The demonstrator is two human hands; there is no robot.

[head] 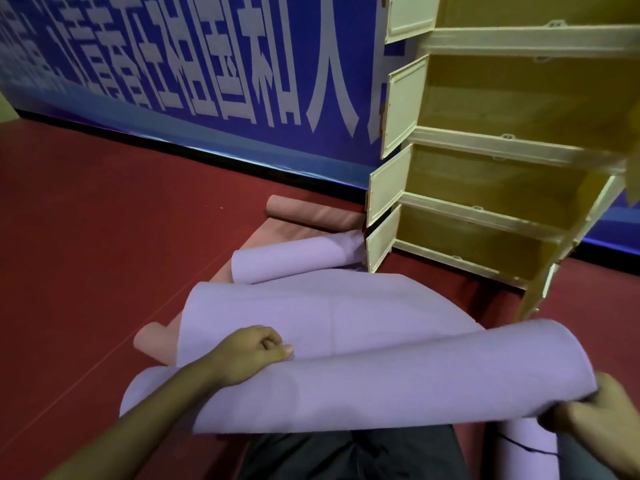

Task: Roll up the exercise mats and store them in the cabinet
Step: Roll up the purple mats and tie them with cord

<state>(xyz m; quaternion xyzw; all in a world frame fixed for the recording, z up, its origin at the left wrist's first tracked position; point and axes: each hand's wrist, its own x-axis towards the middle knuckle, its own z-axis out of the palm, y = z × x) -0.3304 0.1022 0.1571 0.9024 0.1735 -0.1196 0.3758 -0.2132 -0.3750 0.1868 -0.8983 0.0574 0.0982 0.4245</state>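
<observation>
Cabinet (485, 188) stands open w/ bare shelves, nothing stored. Purple mat (346, 341) on floor, near end curled up. Left hand (256, 351) fisted on it, right hand (588, 410) pinching edge: uneven grip, roll may skew or spring open.

Bare forearms without sleeves; dark grey trousers (349, 455) cover the legs.

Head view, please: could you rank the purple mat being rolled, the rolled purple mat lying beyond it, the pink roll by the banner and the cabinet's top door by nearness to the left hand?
1. Purple mat being rolled: gripped by the left hand.
2. Rolled purple mat: just beyond, on the floor.
3. Pink roll: farther back, near the blue banner.
4. Cabinet's top door: highest, far right.
</observation>
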